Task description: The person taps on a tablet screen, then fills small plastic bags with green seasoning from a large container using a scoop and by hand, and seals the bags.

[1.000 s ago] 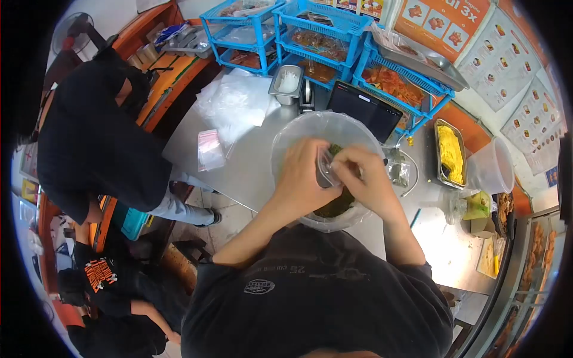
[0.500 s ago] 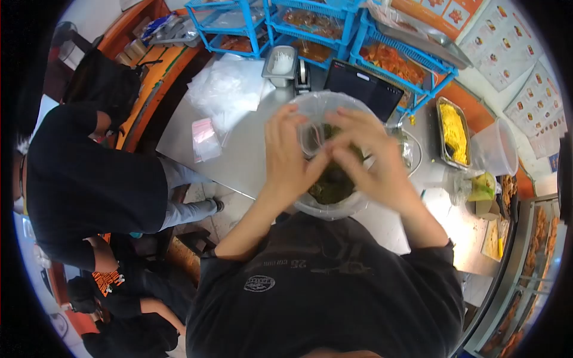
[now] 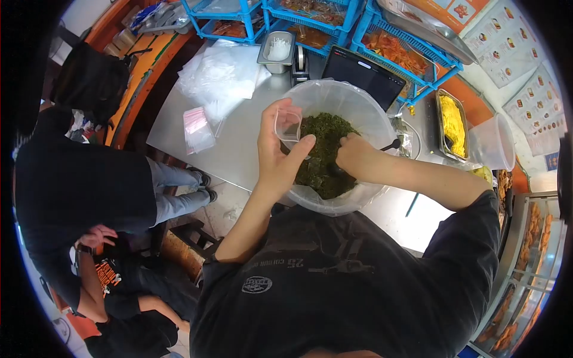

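A large translucent plastic bucket (image 3: 304, 201) with a clear liner stands in front of my body, holding dark green chopped leafy food (image 3: 325, 134). At its left rim, my left hand (image 3: 280, 149) is curled round a small clear plastic bag (image 3: 287, 124), whose mouth gapes open. Inside the bucket, low against the green food, my right hand (image 3: 357, 158) is closed on a black-handled spoon (image 3: 392, 145). The handle's end sticks out to the right, past my wrist. Most of the spoon is hidden by the hand and the food.
Clear plastic bags (image 3: 218, 77) and pink-topped small bags (image 3: 197, 128) lie on the steel table (image 3: 170, 128). Behind the bucket are a tablet (image 3: 364, 74), a tape dispenser (image 3: 300, 65) and blue racks (image 3: 352, 42). A yellow-food tray (image 3: 452, 125) sits right. Co-workers (image 3: 77, 185) are at left.
My right hand has moved from the small bag down into the bucket and closed on the spoon. My left hand keeps the bag, its mouth now wider. A co-worker at left has shifted.
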`<state>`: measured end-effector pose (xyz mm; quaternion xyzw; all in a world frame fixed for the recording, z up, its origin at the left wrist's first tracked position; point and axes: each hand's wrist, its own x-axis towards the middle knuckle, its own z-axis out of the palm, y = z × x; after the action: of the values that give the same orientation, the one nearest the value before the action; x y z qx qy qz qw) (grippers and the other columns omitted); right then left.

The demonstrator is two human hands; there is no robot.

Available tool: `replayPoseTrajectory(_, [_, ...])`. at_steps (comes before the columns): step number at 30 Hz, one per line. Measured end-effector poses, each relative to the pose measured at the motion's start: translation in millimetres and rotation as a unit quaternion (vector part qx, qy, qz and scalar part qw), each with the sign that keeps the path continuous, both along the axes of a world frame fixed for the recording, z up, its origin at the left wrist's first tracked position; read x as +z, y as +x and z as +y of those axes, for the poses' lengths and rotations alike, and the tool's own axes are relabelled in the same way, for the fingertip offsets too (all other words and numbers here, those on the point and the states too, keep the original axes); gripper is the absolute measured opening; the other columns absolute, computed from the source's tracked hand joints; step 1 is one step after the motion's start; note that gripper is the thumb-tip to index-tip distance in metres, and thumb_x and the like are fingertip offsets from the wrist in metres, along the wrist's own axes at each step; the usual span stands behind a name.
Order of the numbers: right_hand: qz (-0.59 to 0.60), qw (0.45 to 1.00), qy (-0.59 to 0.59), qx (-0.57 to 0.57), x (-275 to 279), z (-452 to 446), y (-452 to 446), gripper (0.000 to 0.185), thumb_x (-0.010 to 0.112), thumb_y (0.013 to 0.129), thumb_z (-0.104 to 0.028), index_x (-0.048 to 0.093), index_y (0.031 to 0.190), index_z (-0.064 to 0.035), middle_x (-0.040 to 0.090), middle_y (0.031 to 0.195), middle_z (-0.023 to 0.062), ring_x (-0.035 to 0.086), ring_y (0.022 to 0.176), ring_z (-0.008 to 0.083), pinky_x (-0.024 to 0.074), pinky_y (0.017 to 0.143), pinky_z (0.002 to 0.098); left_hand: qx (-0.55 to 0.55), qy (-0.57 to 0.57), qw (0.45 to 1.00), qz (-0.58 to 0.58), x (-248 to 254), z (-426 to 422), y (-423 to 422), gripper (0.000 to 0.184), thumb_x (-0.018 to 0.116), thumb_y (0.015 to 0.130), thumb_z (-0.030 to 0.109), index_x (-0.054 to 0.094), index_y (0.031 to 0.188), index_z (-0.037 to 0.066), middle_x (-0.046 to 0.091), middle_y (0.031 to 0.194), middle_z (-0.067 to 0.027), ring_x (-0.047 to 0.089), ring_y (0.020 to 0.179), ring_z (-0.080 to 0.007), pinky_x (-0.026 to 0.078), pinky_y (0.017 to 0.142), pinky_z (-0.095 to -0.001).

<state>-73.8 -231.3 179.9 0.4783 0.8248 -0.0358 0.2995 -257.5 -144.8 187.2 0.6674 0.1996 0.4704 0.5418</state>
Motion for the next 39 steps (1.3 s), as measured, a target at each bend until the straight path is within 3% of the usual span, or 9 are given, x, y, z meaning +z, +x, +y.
replayPoseTrajectory(4, [0.013, 0.998, -0.028, -0.054, -15, 12, 9, 0.006, 0.068, 0.074, -0.014, 0.072, 0.078, -0.0103, 0.069, 0.083, 0.0044, 0.067, 0.088, 0.0255, 0.0528, 0.072, 0.0381, -0.003, -0.058, 0.996, -0.06, 0, 1, 2, 0.067, 0.066, 0.079, 0.012, 0.035, 0.137, 0.001, 0.054, 0.115, -0.0114, 0.049, 0.11, -0.0202, 0.034, 0.101, -0.0359])
replayPoseTrajectory(10, [0.046, 0.987, 0.128, -0.091, -11, 55, 33, 0.01, 0.065, 0.077, -0.008, 0.073, 0.082, -0.0112, 0.071, 0.086, 0.0076, 0.07, 0.081, 0.0259, 0.0555, 0.067, 0.0353, 0.002, -0.042, 0.998, -0.041, 1, 1, 0, 0.07, 0.067, 0.078, 0.011, 0.03, 0.136, 0.0, 0.053, 0.114, -0.0115, 0.046, 0.114, -0.0208, 0.031, 0.104, -0.0372])
replayPoseTrajectory(13, [0.031, 0.992, 0.062, -0.11, -35, 59, 38, 0.011, 0.064, 0.077, -0.006, 0.073, 0.083, -0.01, 0.071, 0.083, 0.008, 0.07, 0.083, 0.0259, 0.0556, 0.066, 0.0357, -0.003, -0.036, 0.999, -0.035, 3, 0, 1, 0.069, 0.068, 0.078, 0.011, 0.031, 0.134, 0.0, 0.052, 0.115, -0.0122, 0.045, 0.117, -0.0213, 0.027, 0.107, -0.0382])
replayPoseTrajectory(19, [0.061, 0.988, -0.006, -0.141, 3, 46, 12, 0.011, 0.065, 0.075, -0.006, 0.072, 0.084, -0.0054, 0.071, 0.085, 0.0104, 0.07, 0.082, 0.029, 0.0556, 0.066, 0.0389, -0.003, -0.031, 0.999, -0.042, 1, 0, 1, 0.065, 0.069, 0.077, 0.012, 0.033, 0.13, 0.0, 0.051, 0.116, -0.0134, 0.045, 0.117, -0.0218, 0.024, 0.109, -0.0391])
replayPoseTrajectory(22, [0.102, 0.988, -0.005, -0.119, 1, 37, 19, 0.012, 0.064, 0.074, -0.006, 0.071, 0.083, -0.0045, 0.07, 0.083, 0.0123, 0.069, 0.08, 0.0306, 0.0553, 0.066, 0.0399, 0.002, 0.008, 0.999, -0.043, -2, 4, 2, 0.067, 0.069, 0.076, 0.001, 0.03, 0.13, 0.004, 0.052, 0.108, -0.0126, 0.05, 0.111, -0.0234, 0.035, 0.101, -0.0389])
replayPoseTrajectory(28, [0.102, 0.973, -0.147, -0.144, 9, 29, 8, 0.013, 0.061, 0.069, -0.003, 0.07, 0.078, -0.0028, 0.068, 0.076, 0.0149, 0.068, 0.072, 0.0333, 0.053, 0.061, 0.0419, 0.0, 0.0, 0.999, -0.049, -1, 3, 3, 0.066, 0.069, 0.076, 0.0, 0.03, 0.13, 0.004, 0.052, 0.107, -0.0123, 0.05, 0.111, -0.0236, 0.035, 0.101, -0.0393])
replayPoseTrajectory(31, [0.122, 0.968, -0.164, -0.148, 8, 33, 13, 0.013, 0.057, 0.069, -0.002, 0.069, 0.075, -0.0017, 0.068, 0.074, 0.0149, 0.066, 0.069, 0.0343, 0.0516, 0.06, 0.0421, 0.001, 0.015, 0.999, -0.038, -4, 5, 3, 0.068, 0.069, 0.076, 0.0, 0.03, 0.131, 0.004, 0.052, 0.108, -0.0122, 0.05, 0.11, -0.0235, 0.035, 0.102, -0.0396])
replayPoseTrajectory(37, [0.283, 0.907, -0.202, -0.237, 11, 42, 47, 0.029, 0.058, 0.074, -0.008, 0.073, 0.099, -0.0032, 0.071, 0.09, 0.0152, 0.068, 0.079, 0.0286, 0.0522, 0.071, 0.0363, 0.013, -0.053, 0.995, -0.08, -2, 3, 1, 0.069, 0.069, 0.076, 0.0, 0.031, 0.133, 0.004, 0.05, 0.11, -0.0115, 0.048, 0.113, -0.0221, 0.035, 0.102, -0.0371])
replayPoseTrajectory(39, [0.335, 0.903, -0.155, -0.22, 33, 41, 54, 0.027, 0.059, 0.076, -0.008, 0.072, 0.098, -0.0011, 0.071, 0.088, 0.0151, 0.068, 0.076, 0.0266, 0.052, 0.069, 0.0356, -0.001, -0.055, 0.994, -0.092, 8, 0, 0, 0.06, 0.068, 0.077, 0.003, 0.038, 0.129, 0.004, 0.05, 0.115, -0.0095, 0.045, 0.116, -0.0203, 0.03, 0.105, -0.0374])
